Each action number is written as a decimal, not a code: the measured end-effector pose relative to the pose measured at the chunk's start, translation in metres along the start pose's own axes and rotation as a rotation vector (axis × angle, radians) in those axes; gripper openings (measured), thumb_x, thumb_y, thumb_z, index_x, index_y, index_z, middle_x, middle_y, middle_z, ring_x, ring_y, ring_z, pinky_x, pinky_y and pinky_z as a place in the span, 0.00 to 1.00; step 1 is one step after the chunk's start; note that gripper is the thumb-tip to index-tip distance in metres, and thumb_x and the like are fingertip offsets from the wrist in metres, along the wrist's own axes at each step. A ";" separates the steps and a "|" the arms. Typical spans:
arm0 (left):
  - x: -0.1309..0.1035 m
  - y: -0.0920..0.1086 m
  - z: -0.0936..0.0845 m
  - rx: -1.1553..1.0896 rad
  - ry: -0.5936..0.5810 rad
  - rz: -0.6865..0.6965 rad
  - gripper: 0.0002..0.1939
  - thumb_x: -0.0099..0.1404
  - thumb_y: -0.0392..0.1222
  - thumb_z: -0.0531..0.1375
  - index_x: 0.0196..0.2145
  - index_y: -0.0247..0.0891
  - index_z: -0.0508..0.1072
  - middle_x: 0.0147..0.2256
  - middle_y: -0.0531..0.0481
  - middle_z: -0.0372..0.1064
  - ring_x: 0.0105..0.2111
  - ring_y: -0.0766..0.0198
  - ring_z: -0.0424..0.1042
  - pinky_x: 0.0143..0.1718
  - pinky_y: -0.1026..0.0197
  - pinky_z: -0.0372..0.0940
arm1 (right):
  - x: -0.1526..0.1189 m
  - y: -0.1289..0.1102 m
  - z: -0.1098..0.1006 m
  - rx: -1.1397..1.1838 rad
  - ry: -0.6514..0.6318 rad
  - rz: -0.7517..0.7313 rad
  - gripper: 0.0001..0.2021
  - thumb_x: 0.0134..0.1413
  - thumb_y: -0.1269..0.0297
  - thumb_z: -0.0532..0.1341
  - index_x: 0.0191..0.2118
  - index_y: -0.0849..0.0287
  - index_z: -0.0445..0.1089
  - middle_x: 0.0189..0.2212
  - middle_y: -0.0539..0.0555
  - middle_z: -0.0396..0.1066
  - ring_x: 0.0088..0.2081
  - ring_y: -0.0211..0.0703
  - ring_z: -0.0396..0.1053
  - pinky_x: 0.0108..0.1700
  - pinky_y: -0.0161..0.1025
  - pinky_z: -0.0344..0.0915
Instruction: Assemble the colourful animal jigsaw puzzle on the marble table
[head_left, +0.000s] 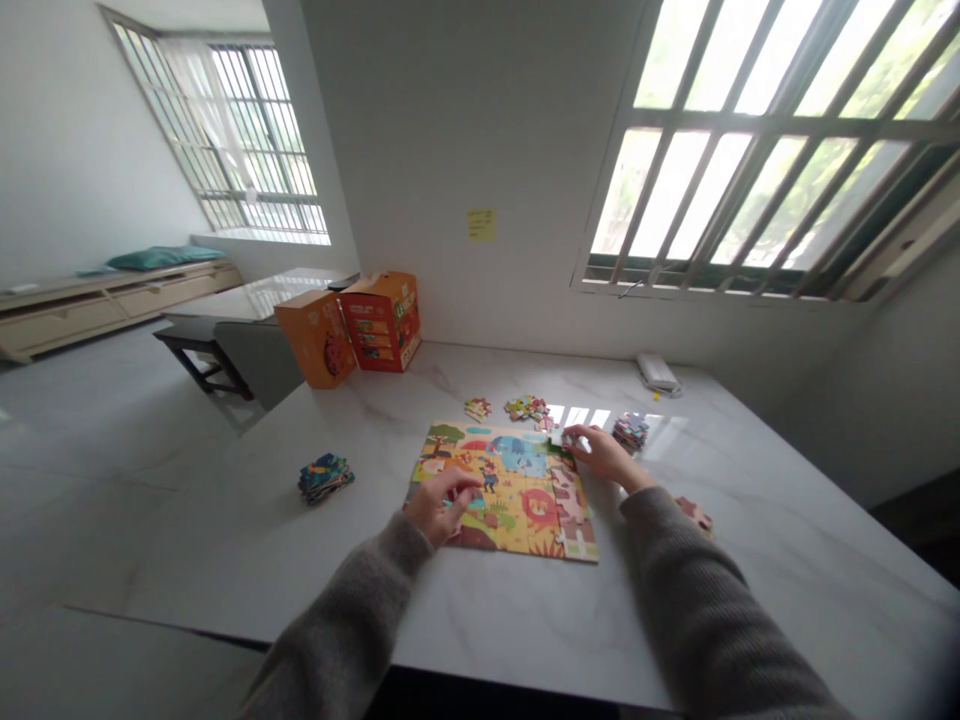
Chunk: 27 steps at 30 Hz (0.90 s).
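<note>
An animal jigsaw puzzle (514, 508) lies flat on the table, with a blue elephant, a lion and a tree in its picture. My right hand (600, 455) pinches a green and white puzzle piece (556, 441) at the puzzle's upper right corner. Whether that piece is seated among its neighbours I cannot tell. Over the puzzle's left part is my left hand (441, 503), its fingers loosely bent and the thumb slightly apart, with no piece visible in it. It hides part of the picture beneath.
Loose pieces (527, 407) and a smaller cluster (478, 408) lie beyond the puzzle. Stacks of pieces stand left (325, 477) and right (631, 430); more pieces (694, 514) lie by my right sleeve. Orange boxes (381, 322) and a white device (658, 373) sit at the back.
</note>
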<state>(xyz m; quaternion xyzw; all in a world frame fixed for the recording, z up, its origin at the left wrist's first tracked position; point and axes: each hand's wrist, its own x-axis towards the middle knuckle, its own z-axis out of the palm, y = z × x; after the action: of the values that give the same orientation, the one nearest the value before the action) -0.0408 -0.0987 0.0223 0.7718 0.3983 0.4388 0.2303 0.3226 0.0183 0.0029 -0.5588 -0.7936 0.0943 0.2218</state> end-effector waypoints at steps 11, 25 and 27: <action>-0.003 -0.009 -0.008 -0.017 0.121 -0.040 0.10 0.68 0.40 0.55 0.39 0.37 0.77 0.32 0.48 0.75 0.30 0.64 0.74 0.32 0.63 0.68 | 0.002 -0.008 -0.003 -0.045 -0.070 -0.111 0.11 0.58 0.69 0.60 0.44 0.54 0.77 0.47 0.56 0.76 0.49 0.51 0.70 0.53 0.47 0.65; -0.002 -0.003 -0.011 0.029 0.100 0.054 0.10 0.68 0.38 0.55 0.38 0.36 0.77 0.32 0.47 0.75 0.30 0.63 0.72 0.31 0.62 0.66 | 0.005 -0.011 0.002 -0.057 -0.016 -0.105 0.12 0.59 0.67 0.59 0.46 0.56 0.75 0.48 0.58 0.74 0.50 0.51 0.68 0.54 0.45 0.63; -0.001 -0.003 -0.011 0.031 0.098 0.060 0.10 0.69 0.38 0.55 0.38 0.36 0.77 0.32 0.46 0.75 0.30 0.63 0.72 0.31 0.62 0.66 | 0.014 -0.016 0.002 -0.042 0.027 -0.098 0.12 0.60 0.67 0.58 0.47 0.58 0.74 0.48 0.59 0.73 0.49 0.50 0.69 0.53 0.45 0.63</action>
<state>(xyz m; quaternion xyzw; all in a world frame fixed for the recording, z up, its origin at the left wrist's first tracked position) -0.0518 -0.0980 0.0253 0.7646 0.3923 0.4766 0.1854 0.3042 0.0258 0.0108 -0.5251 -0.8187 0.0593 0.2249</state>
